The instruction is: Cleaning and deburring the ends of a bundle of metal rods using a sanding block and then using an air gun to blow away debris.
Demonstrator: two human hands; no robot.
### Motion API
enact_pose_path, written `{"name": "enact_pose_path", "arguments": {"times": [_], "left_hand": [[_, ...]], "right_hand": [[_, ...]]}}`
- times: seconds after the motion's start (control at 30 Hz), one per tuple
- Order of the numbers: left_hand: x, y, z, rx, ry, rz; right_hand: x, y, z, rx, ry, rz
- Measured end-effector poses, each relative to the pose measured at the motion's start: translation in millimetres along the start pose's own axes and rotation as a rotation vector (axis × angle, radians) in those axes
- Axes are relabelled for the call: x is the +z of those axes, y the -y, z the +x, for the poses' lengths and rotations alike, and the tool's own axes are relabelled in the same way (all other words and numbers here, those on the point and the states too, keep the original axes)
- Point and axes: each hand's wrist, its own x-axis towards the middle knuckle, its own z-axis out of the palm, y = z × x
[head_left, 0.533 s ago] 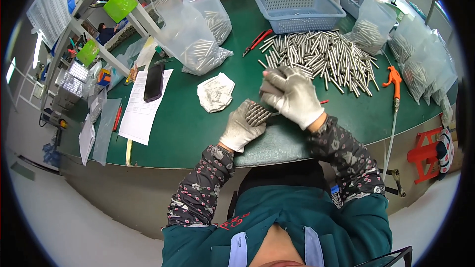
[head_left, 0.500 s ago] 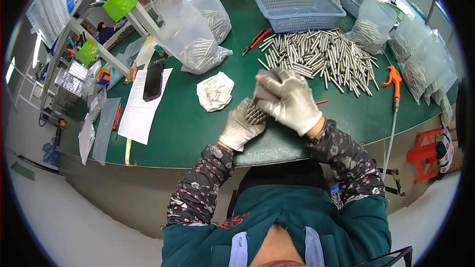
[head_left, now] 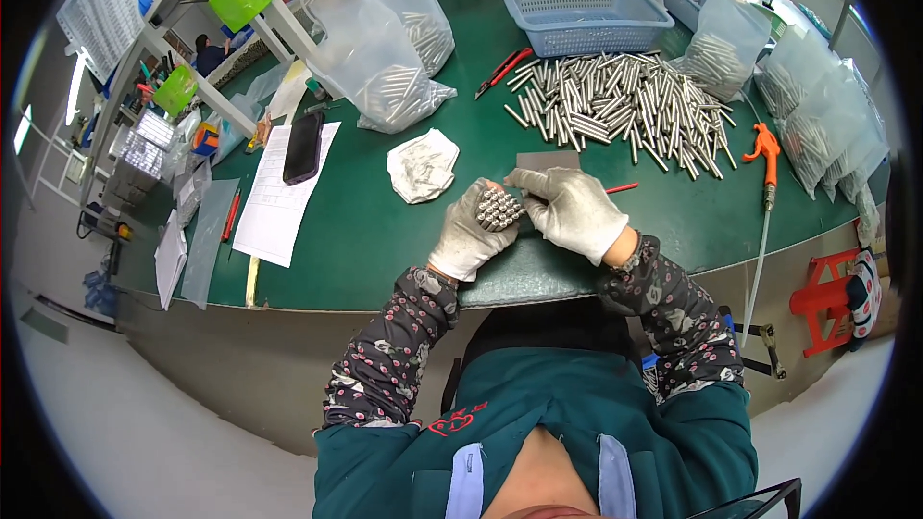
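My left hand [head_left: 465, 242], in a whitish work glove, is closed around a bundle of metal pins [head_left: 499, 209]. The pins' rounded, shiny ends face up. My right hand [head_left: 575, 213], gloved too, is beside the bundle with thumb and forefinger apart, their tips at its right side; I see nothing held in it. Just beyond the right hand a dark grey flat sheet [head_left: 548, 160] lies on the table, partly covered by the fingers. A large heap of loose metal pins [head_left: 625, 106] is spread farther back.
The green table [head_left: 385, 259] carries a crumpled white cloth [head_left: 423, 165], a phone [head_left: 304, 147] on paper, red-handled pliers [head_left: 503, 73] and a red pen [head_left: 622, 188]. A blue basket [head_left: 586, 43] stands behind the heap. Bags of pins [head_left: 392, 101] flank it, with an orange air gun [head_left: 765, 154] at right.
The grey sheet, held by my right hand over the bundle before, now lies on the table. My right hand has come down beside the bundle, whose ends now tilt into view.
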Motion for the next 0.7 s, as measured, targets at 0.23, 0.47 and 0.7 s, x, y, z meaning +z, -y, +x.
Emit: {"name": "enact_pose_path", "arguments": {"times": [0.23, 0.47, 0.7], "left_hand": [[-11, 22, 2, 0.099, -0.076, 0.381], [-14, 30, 3, -0.033, -0.116, 0.240], [-8, 2, -4, -0.093, -0.026, -0.318]], "right_hand": [[32, -6, 3, 0.077, 0.006, 0.447], [40, 4, 13, 0.099, -0.055, 0.353], [31, 16, 10, 0.322, 0.043, 0.872]]}}
